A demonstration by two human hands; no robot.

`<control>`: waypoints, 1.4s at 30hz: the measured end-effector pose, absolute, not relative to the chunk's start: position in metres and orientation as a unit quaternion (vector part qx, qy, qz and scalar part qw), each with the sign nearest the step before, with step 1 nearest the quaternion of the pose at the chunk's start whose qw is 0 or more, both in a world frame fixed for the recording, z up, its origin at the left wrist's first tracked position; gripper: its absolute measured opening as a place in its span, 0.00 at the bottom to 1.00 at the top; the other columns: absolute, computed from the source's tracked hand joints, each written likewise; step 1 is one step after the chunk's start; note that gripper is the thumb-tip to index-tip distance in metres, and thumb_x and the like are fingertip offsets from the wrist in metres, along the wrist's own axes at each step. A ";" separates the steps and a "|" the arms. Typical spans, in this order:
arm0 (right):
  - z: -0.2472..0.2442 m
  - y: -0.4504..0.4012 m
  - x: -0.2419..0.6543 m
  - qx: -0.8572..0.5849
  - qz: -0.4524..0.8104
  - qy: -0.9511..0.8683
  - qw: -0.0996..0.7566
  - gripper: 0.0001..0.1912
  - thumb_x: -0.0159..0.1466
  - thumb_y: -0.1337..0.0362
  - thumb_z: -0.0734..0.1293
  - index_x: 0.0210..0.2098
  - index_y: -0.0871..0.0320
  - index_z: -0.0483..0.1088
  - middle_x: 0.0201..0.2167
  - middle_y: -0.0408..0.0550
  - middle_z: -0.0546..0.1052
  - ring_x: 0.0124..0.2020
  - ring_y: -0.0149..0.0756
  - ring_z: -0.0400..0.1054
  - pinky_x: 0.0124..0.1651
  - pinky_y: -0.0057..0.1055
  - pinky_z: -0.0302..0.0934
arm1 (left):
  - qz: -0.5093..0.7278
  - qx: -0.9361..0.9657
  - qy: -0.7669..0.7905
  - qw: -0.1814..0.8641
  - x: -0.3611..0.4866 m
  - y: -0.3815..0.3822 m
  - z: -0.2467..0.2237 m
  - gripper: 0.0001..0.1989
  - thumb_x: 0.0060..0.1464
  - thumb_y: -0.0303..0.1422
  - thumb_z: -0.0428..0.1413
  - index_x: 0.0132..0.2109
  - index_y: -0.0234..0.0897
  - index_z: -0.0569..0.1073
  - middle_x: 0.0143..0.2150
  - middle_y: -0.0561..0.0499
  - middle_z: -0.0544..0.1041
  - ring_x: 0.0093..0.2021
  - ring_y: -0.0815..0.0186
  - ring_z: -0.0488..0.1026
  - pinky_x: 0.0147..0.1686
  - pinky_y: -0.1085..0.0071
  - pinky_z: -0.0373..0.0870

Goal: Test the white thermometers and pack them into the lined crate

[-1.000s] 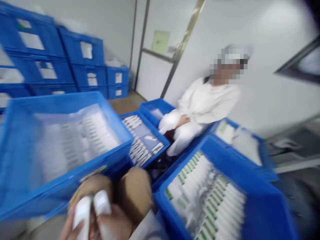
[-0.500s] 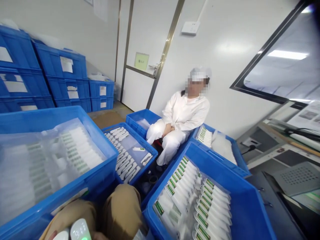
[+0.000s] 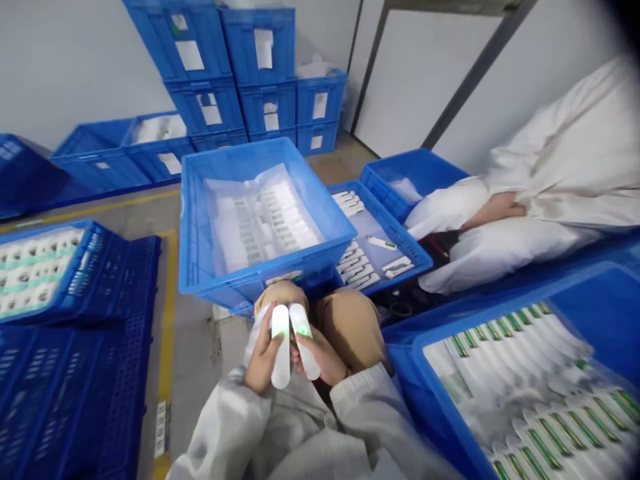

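Note:
Both hands are held together above my lap. My left hand point(image 3: 262, 357) is closed around a slim white handheld device point(image 3: 281, 353) with rounded ends and a green-lit display, its thumb lying near the light. A matching white device point(image 3: 309, 353), also glowing green at its upper part, is gripped in my right hand point(image 3: 327, 355). The two devices lie side by side, close at the top and spread apart at the bottom. Part of the fingers is hidden behind them.
A blue bin point(image 3: 200, 277) of bagged white parts stands before my knees. Beside it is a low blue tray point(image 3: 423, 257) with white pieces. Another blue bin point(image 3: 417, 373) holds rows of white units with green strips. A seated person point(image 3: 565, 193) is at right; stacked crates point(image 3: 125, 287) stand left.
My view has swung left and down, so both hands and the two devices now show fully. The seated person has shifted to the right edge of view.

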State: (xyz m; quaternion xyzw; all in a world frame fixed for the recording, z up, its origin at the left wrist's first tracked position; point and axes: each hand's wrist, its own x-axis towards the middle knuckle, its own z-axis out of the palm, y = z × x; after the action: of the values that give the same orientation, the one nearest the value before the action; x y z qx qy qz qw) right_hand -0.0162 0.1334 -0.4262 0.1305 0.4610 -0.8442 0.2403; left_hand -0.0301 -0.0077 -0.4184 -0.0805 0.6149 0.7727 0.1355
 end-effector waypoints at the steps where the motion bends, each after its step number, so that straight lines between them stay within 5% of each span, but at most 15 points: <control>1: -0.426 0.133 -0.016 0.127 -0.845 0.460 0.243 0.22 0.55 0.49 0.71 0.35 0.59 0.64 0.19 0.39 0.68 0.16 0.27 0.61 0.13 0.21 0.55 | 0.781 -0.079 0.601 0.154 -0.029 -0.007 -0.417 0.39 0.52 0.43 0.58 0.67 0.44 0.53 0.48 0.44 0.76 0.42 0.52 0.76 0.38 0.57 0.76; 6: -0.428 0.134 -0.017 0.112 -0.853 0.442 0.254 0.21 0.57 0.47 0.68 0.36 0.59 0.64 0.20 0.40 0.69 0.13 0.26 0.60 0.11 0.22 0.54 | 0.818 -0.068 0.528 0.219 -0.025 -0.006 -0.414 0.43 0.56 0.40 0.55 0.69 0.46 0.39 0.31 0.52 0.76 0.31 0.57 0.77 0.29 0.61 0.76; 21: -0.426 0.133 -0.014 0.140 -0.830 0.485 0.237 0.22 0.57 0.48 0.69 0.40 0.59 0.65 0.20 0.39 0.69 0.14 0.27 0.60 0.13 0.24 0.55 | 0.831 -0.095 0.499 0.227 -0.025 -0.003 -0.407 0.48 0.52 0.44 0.58 0.70 0.45 0.37 0.28 0.51 0.76 0.28 0.56 0.76 0.28 0.57 0.75; 24: -0.425 0.132 -0.012 0.137 -0.842 0.479 0.205 0.21 0.57 0.51 0.70 0.43 0.57 0.66 0.22 0.40 0.69 0.19 0.29 0.63 0.19 0.25 0.58 | 0.832 -0.106 0.503 0.210 -0.024 -0.005 -0.416 0.48 0.51 0.45 0.59 0.69 0.46 0.38 0.36 0.48 0.78 0.30 0.58 0.76 0.29 0.59 0.75; 28: -0.421 0.132 -0.008 0.102 -0.821 0.550 0.113 0.23 0.59 0.50 0.69 0.50 0.53 0.68 0.41 0.48 0.75 0.41 0.39 0.70 0.42 0.34 0.66 | 0.833 -0.077 0.520 0.173 -0.025 -0.007 -0.421 0.35 0.50 0.45 0.60 0.62 0.37 0.60 0.45 0.44 0.77 0.41 0.55 0.76 0.41 0.60 0.74; 31: -0.417 0.132 -0.006 0.069 -0.770 0.631 0.066 0.24 0.60 0.48 0.67 0.52 0.52 0.67 0.52 0.49 0.70 0.55 0.45 0.62 0.57 0.39 0.59 | 0.817 -0.037 0.559 0.141 -0.025 -0.005 -0.416 0.28 0.51 0.46 0.59 0.54 0.34 0.68 0.49 0.42 0.75 0.52 0.51 0.71 0.52 0.58 0.68; 38: -0.419 0.141 0.006 0.078 -0.714 0.695 0.033 0.23 0.60 0.47 0.65 0.51 0.50 0.68 0.52 0.49 0.69 0.58 0.48 0.61 0.61 0.41 0.56 | 0.711 0.021 0.695 0.109 -0.010 0.002 -0.409 0.33 0.47 0.37 0.63 0.60 0.35 0.64 0.61 0.40 0.67 0.63 0.44 0.59 0.63 0.52 0.53; 42: -0.414 0.157 0.003 0.044 -0.734 0.677 0.035 0.28 0.56 0.47 0.69 0.52 0.52 0.68 0.54 0.54 0.70 0.57 0.52 0.62 0.59 0.44 0.59 | 0.710 0.075 0.684 0.151 -0.002 0.006 -0.402 0.33 0.50 0.38 0.60 0.62 0.38 0.63 0.61 0.41 0.67 0.63 0.45 0.60 0.63 0.52 0.54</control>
State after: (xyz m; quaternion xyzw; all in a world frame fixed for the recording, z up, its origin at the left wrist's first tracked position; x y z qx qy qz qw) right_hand 0.0033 0.1571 -0.4145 0.0435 0.6766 -0.7342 0.0347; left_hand -0.0025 0.0056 -0.4020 0.0747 0.6837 0.7101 0.1509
